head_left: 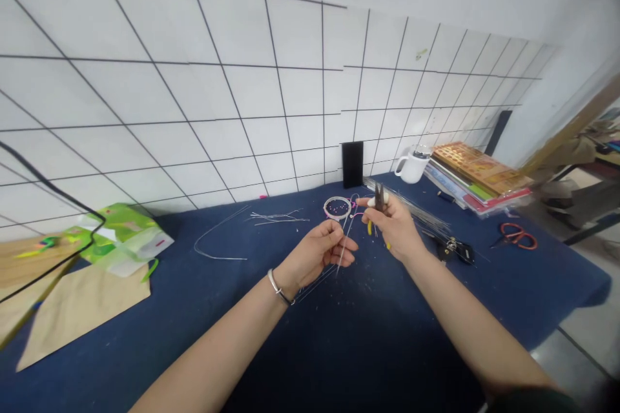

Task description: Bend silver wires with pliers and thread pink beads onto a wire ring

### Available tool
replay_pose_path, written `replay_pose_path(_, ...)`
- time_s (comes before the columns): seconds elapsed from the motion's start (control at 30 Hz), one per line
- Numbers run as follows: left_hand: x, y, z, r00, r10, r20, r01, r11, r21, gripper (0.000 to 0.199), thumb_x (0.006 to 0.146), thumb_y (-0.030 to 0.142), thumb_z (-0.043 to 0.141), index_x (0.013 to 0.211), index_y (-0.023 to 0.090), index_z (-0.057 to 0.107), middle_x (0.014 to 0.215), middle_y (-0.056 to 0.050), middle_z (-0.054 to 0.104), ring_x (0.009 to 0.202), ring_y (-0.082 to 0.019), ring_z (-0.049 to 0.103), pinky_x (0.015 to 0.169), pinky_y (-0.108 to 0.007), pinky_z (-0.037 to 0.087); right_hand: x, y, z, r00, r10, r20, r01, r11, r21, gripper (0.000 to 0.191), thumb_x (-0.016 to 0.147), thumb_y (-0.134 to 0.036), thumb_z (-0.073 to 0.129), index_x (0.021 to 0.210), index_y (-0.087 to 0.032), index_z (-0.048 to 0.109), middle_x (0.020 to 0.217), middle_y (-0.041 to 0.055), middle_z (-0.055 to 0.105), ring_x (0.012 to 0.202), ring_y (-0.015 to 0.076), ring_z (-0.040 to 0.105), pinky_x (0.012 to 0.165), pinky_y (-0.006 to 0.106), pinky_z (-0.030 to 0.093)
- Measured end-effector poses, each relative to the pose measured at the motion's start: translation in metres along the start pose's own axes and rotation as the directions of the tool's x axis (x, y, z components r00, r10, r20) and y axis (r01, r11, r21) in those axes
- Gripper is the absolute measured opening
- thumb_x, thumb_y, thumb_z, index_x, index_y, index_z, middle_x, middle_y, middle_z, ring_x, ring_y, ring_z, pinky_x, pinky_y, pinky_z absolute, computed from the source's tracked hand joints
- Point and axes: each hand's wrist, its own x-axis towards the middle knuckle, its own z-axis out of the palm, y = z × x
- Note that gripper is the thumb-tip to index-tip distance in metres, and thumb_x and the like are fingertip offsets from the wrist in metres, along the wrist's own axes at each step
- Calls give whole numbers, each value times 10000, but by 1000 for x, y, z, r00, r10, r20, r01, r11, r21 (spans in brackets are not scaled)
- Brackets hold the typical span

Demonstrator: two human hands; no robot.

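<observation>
My left hand [327, 248] is closed in a pinch on a thin silvery wire [345, 232], which slants up toward the other hand. In my right hand [394, 229] is a pair of pliers [379, 197] with dark jaws pointing up and yellow handles showing below the palm. A white wrapping covers one finger of that hand, and its fingertips are close to the wire's upper end; contact is unclear. Just beyond both hands sits a round pale-rimmed dish [334, 199] with small beads in it. Pink pieces lie beside the dish, partly hidden by the right hand.
Loose wires [276, 216] and a bent wire [196, 245] lie left on the blue cloth [203, 329]. Behind stand a black box [352, 164] and white mug [413, 166]. Rightward are a wire bundle [426, 214], stacked books [479, 174] and red-handled scissors [518, 235]. Brown paper [92, 306] lies far left.
</observation>
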Motion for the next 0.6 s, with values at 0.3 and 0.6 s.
replay_pose_path(0.3, -31, -7, 1, 990, -105, 90, 108, 993, -38, 219, 827, 373, 508, 820, 181, 405, 796, -84, 656, 598, -151, 635, 573, -285, 501, -8, 1, 37, 998, -62, 17, 62, 998, -14, 218, 721, -291, 602, 882, -209, 481, 856, 7, 595, 670, 115, 544, 653, 266, 454)
replay_pose_path(0.6, -45, -23, -10, 979, -174, 105, 172, 985, 31, 215, 837, 373, 489, 827, 183, 389, 782, -80, 658, 592, -143, 633, 560, -271, 491, -16, 4, 18, 981, -49, 190, 123, 908, -401, 154, 752, -282, 559, 862, -190, 502, 744, -6, 549, 676, 129, 515, 630, 253, 408)
